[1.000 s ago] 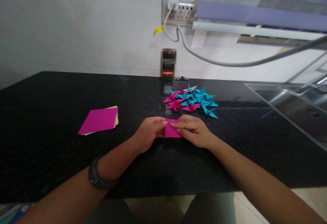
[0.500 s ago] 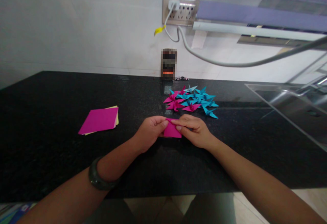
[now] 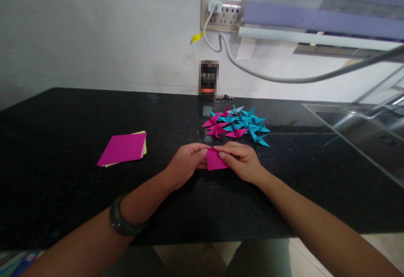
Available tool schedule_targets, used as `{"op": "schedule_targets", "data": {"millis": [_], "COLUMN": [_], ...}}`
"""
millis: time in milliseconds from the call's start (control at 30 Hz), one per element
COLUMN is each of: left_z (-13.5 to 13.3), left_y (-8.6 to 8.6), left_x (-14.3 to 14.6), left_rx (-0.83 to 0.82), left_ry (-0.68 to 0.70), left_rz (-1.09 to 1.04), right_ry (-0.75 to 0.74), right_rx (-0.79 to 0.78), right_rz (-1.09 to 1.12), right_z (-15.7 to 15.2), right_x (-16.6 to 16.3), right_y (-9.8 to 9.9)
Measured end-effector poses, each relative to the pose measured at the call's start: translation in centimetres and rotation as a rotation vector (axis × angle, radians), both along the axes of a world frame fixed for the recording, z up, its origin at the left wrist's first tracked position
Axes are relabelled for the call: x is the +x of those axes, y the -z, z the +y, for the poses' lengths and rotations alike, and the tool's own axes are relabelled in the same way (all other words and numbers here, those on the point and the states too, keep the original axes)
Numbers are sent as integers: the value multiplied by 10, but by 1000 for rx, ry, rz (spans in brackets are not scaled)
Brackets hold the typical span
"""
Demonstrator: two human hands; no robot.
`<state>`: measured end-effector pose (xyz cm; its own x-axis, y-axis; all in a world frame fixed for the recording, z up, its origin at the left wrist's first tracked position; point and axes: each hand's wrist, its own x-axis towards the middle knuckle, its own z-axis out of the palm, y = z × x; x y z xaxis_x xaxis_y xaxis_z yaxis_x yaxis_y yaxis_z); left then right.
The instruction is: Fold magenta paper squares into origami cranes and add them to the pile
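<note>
A small folded piece of magenta paper (image 3: 215, 160) is held just above the black counter (image 3: 63, 134) between both hands. My left hand (image 3: 184, 164) pinches its left edge, fingers curled. My right hand (image 3: 241, 161) pinches its top right edge with thumb and forefinger. Behind the hands lies a cluster of several folded paper cranes (image 3: 236, 125), magenta ones on the left and blue ones on the right. A dark bracelet (image 3: 121, 222) circles my left wrist.
A stack of square paper sheets (image 3: 123, 149), magenta on top of pale yellow, lies to the left. A steel sink (image 3: 366, 129) is set in the counter at right. A wall socket (image 3: 221, 14) with a grey cable (image 3: 284, 77) hangs above.
The magenta paper has shifted slightly between the fingers, its fold pressed and its lower edge tilted a little to the right. Both hands stay in place.
</note>
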<state>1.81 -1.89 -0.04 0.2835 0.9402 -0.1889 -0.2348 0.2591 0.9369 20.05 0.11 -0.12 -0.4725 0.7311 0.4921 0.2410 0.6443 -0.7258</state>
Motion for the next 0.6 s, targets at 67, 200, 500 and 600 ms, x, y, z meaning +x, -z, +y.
{"op": "schedule_targets", "data": {"millis": [67,200,500,600], "left_z": [0,-1,0,1], "left_y": [0,0,2,2], "left_x": [0,0,-1,-1], "left_rx": [-2,-3,-25,-47], "left_ry": [15,26,18,-4], "left_rz": [-18,-42,-73,-84], "right_ry": [-4,-7,-49,-106], "right_rx": [10,30,101,138], "right_rz": [10,6,2,-2], "right_z": [0,0,-1,0], "right_x": [0,-1,-1,1], "right_y": [0,0,0,3]}}
